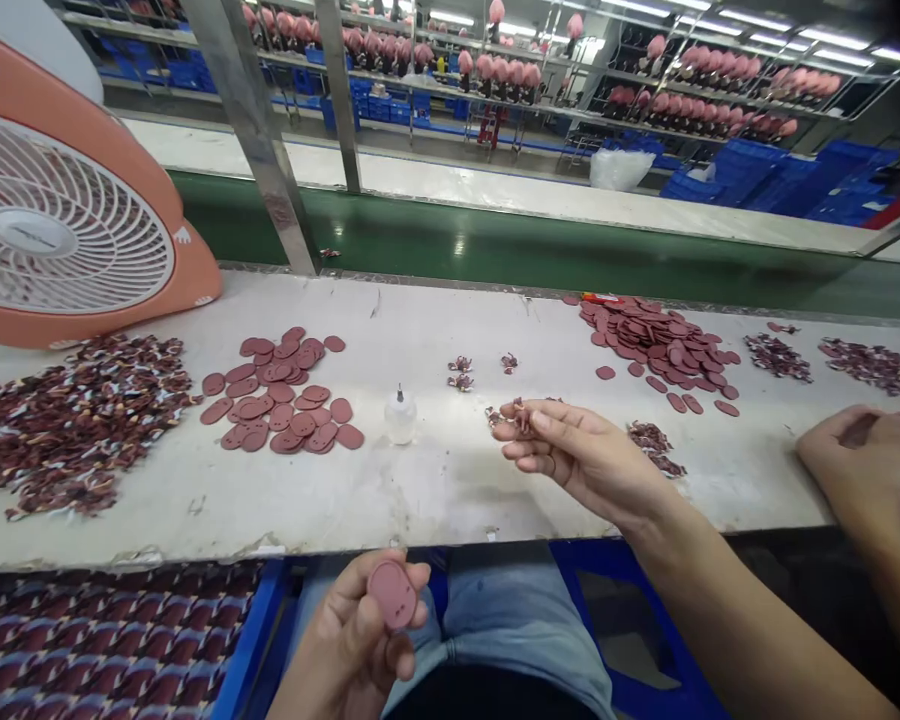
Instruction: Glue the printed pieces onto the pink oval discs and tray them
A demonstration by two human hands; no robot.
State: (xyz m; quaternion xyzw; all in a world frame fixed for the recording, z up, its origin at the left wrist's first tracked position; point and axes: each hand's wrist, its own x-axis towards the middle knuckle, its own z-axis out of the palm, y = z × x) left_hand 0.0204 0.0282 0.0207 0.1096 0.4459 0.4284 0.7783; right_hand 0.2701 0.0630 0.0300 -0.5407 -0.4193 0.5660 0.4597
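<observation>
My left hand (360, 640) is low over my lap, in front of the table edge. Its fingers are closed on a dusty-pink oval piece (392, 593) with small holes. My right hand (570, 450) reaches out over the white table (435, 480), its fingertips pinched on a small dark-red and white trim piece (515, 414). More of these small trim pieces (460, 372) lie just beyond it. A small clear glue bottle (400, 415) stands upright to the left of my right hand.
Pink ovals lie in a group (281, 395) at centre left and a heap (656, 345) at the right. A big trim pile (67, 420) lies by an orange fan (67, 220). Another person's hand (859, 465) works at the right edge. A blue bin of trim (105, 640) is below.
</observation>
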